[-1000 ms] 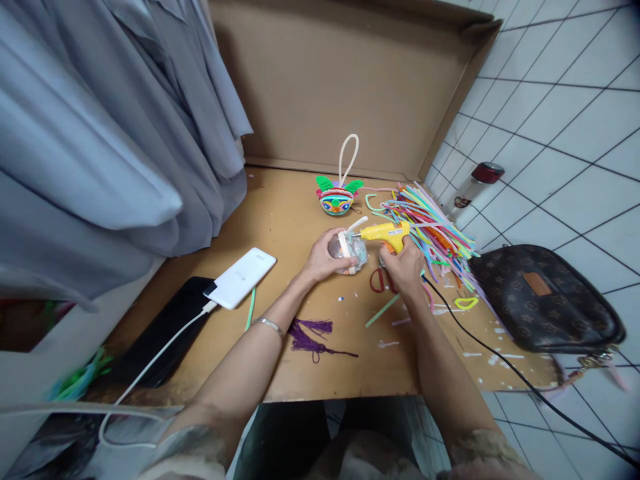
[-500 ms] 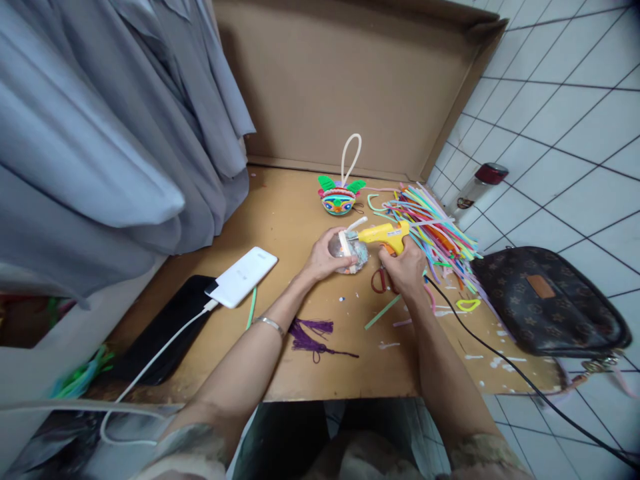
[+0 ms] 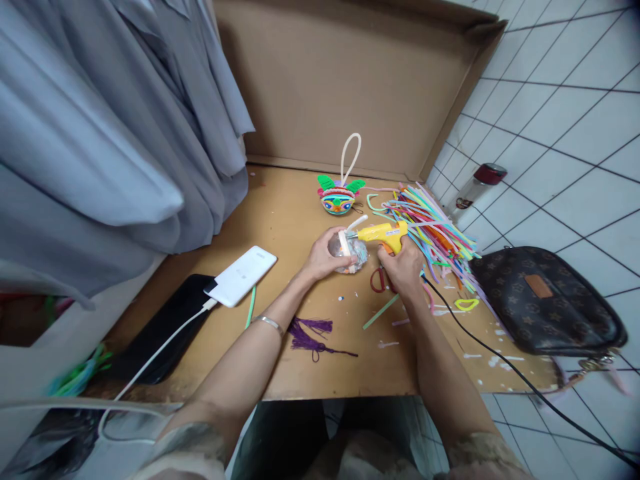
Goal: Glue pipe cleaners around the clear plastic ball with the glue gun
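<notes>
My left hand (image 3: 324, 256) is closed round a clear plastic ball (image 3: 356, 259) that has a white strip across it, one end sticking up. Bits of colour show through its wall. A yellow glue gun (image 3: 381, 233) is gripped in my right hand (image 3: 403, 265), its nozzle at the white strip on the ball; whether it touches I cannot tell. Red-handled scissors (image 3: 379, 280) lie partly hidden beside my right hand. Behind the ball sits a colourful animal-head ornament (image 3: 339, 199) with green ears and a white loop.
Many coloured pipe cleaners (image 3: 435, 230) are heaped at the right, near a bottle (image 3: 477, 187) and a brown handbag (image 3: 545, 300). Purple tassels (image 3: 313, 337) lie in front. A white power bank (image 3: 243, 277) with a cable rests at left on a black object (image 3: 165, 333). Grey cloth (image 3: 125, 120) hangs there.
Almost nothing differs. Both hands keep their hold, and the glue gun has shifted very slightly left against the ball as the whole view drifts a little.
</notes>
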Demonstrator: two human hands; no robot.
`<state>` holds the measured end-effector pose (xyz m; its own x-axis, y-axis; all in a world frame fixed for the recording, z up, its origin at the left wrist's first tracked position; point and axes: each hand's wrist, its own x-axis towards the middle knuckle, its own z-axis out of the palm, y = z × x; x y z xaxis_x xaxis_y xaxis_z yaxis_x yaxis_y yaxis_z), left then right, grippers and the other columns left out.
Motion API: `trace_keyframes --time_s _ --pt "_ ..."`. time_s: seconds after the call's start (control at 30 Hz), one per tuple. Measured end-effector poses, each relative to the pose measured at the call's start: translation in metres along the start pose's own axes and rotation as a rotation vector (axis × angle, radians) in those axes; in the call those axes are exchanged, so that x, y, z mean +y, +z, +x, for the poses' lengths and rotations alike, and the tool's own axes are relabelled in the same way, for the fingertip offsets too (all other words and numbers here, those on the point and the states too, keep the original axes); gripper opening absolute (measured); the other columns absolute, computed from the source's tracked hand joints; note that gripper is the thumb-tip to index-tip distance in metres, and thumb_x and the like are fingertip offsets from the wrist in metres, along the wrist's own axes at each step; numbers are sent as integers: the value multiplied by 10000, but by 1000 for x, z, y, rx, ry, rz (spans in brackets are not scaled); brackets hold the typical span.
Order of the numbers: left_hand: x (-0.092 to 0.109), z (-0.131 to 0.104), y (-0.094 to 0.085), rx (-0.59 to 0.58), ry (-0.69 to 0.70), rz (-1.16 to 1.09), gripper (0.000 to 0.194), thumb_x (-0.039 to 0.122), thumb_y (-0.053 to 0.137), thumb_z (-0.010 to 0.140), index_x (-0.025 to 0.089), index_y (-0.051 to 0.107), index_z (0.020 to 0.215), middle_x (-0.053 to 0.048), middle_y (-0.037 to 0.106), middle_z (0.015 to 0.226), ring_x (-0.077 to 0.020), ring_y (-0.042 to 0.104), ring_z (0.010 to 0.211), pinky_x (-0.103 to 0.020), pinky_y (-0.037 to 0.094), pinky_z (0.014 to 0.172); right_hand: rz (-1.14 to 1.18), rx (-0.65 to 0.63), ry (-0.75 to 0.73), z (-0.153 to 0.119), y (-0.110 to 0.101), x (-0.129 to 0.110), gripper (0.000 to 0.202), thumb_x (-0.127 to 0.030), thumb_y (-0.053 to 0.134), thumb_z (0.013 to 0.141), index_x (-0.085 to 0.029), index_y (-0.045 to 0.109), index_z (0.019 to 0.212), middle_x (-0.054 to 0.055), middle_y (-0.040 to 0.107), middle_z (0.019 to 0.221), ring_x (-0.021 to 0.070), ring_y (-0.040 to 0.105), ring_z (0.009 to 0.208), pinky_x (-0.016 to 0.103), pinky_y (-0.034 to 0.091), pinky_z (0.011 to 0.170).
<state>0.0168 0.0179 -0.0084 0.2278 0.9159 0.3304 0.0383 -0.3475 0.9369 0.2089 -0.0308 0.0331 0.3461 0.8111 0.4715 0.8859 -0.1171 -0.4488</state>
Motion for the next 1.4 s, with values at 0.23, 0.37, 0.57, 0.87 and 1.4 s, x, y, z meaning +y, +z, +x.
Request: trace_keyframes --time_s 0.23,0.37,0.57,0.87,1.4 --pt "0 0 0 -3 -6 2 762 332 869 551 170 593 1243 -119 657 1264 -300 630 1162 -431 480 1043 -2 -26 18 0 -2 -2 375 -497 508 738 -182 609 915 69 639 756 225 551 692 314 380 648" --pt "2 0 0 -4 -10 3 769 335 864 551 155 591 1246 -131 659 1258 -305 634 1153 -438 483 1037 1 -43 31 0 -7 -4 339 -479 523 731 -190 611 886 52 622 721 212 530 658 315 382 640" --pt "3 -1 -1 -5 -9 -5 750 321 871 555 176 599 1239 -110 676 1236 -287 642 1147 -411 488 1033 13 -69 49 0 -12 -8 312 -443 541 709 -193 619 877 43 623 721 197 513 646 305 366 626" --pt "2 -1 0 4 -19 4 769 350 860 559 157 590 1252 -116 672 1221 -289 643 1130 -413 487 1024 -17 -56 39 -1 -9 -5 341 -465 530 717 -185 626 885 48 630 719 200 515 646 301 354 618" --pt "0 0 0 -8 -8 -2 764 325 873 550 180 601 1249 -113 661 1263 -290 633 1160 -418 476 1050 -19 -61 66 -1 -12 -7 295 -433 551 706 -202 632 871 32 623 702 195 508 629 300 354 606"
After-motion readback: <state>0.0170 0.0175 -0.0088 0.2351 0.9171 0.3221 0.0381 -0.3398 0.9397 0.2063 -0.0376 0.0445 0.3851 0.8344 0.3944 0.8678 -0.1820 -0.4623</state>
